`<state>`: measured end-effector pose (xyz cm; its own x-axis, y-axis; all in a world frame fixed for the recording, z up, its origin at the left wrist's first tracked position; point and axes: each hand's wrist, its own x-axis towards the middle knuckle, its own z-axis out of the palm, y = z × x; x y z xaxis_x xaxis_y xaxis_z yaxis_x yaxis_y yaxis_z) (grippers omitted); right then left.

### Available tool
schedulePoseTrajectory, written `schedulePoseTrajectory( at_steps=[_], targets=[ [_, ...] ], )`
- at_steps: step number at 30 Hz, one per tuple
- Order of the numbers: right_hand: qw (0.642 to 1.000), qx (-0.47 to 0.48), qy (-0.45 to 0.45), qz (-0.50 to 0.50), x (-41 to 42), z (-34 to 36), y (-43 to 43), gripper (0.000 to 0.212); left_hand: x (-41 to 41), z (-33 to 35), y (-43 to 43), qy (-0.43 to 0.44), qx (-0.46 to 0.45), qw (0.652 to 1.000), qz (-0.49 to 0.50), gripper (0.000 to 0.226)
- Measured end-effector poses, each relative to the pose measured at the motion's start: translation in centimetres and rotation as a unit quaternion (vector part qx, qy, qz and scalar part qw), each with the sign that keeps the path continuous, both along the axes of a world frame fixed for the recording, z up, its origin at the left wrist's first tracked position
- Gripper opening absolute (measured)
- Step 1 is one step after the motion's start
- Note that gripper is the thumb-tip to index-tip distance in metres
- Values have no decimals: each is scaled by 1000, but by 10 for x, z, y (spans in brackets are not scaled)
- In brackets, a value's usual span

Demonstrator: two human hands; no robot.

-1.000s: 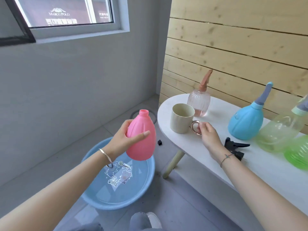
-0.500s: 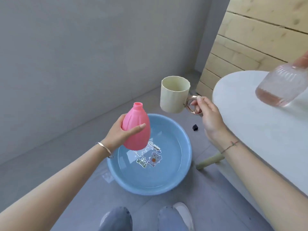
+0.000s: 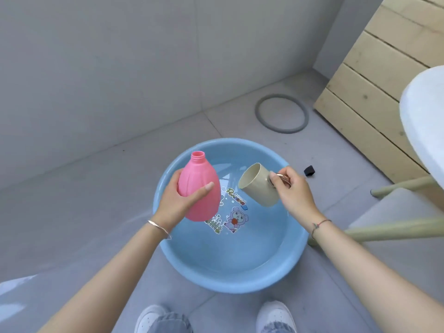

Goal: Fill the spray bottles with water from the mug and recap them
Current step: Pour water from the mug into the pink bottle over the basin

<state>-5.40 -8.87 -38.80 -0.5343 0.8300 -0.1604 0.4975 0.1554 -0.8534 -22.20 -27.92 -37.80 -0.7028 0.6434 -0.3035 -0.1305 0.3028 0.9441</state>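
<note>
The left hand (image 3: 179, 203) grips a pink bottle (image 3: 200, 188) around its belly, thumb laid across the front, holding it upright with a slight tilt above the left part of a blue basin (image 3: 230, 282). The bottle is smooth opaque plastic, pear-shaped with shallow vertical ribs, and its threaded neck is uncapped. The right hand (image 3: 295, 191) pinches the coppery ring handle of a cream mug (image 3: 258, 185), which is tipped on its side with the mouth turned toward the bottle, just beside it but not touching. The mug hangs over the basin's water, a plain matte cylinder. The basin is round, glossy plastic, with a cartoon sticker (image 3: 230, 212) on its bottom under clear water. It stands on grey floor tiles, near a white table (image 3: 422, 121) with pale green legs.
</note>
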Motion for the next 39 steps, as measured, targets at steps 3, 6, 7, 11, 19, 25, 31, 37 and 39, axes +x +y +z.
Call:
schedulePoseTrajectory(
  at_steps=[3, 6, 7, 11, 19, 25, 31, 37, 39],
  targets=[
    [999, 38, -31, 7, 7, -19, -1, 33, 3, -16, 2, -1, 3, 1000, -4, 75],
    [995, 74, -55, 38, 14, -32, 0, 33, 7, -28, 4, -4, 10, 1000, -6, 75],
    [993, 93, -61, 50, 16, -36, 1, 32, 9, -32, 4, -2, 10, 1000, -10, 75],
    [978, 170, -88, 83, 20, -50, 2, 28, 13, -44, 1, 0, 4, 1000, -28, 76],
    [967, 202, -112, 110, 14, -62, -1, 30, 12, -51, -5, -8, 1, 1000, -25, 79],
    [966, 189, -111, 135, 12, -73, -8, 28, 10, -52, -6, -4, -3, 1000, -25, 82],
    [991, 80, -68, 89, 12, -66, -13, 33, 7, -52, -11, -6, -1, 999, -31, 81],
    [994, -89, 54, -28, 21, -38, -15, 36, 3, -52, -13, 6, -2, 999, -46, 79],
    [990, -102, 90, -41, 21, -28, -17, 37, 2, -53, -13, 14, 0, 998, -59, 79]
  ],
)
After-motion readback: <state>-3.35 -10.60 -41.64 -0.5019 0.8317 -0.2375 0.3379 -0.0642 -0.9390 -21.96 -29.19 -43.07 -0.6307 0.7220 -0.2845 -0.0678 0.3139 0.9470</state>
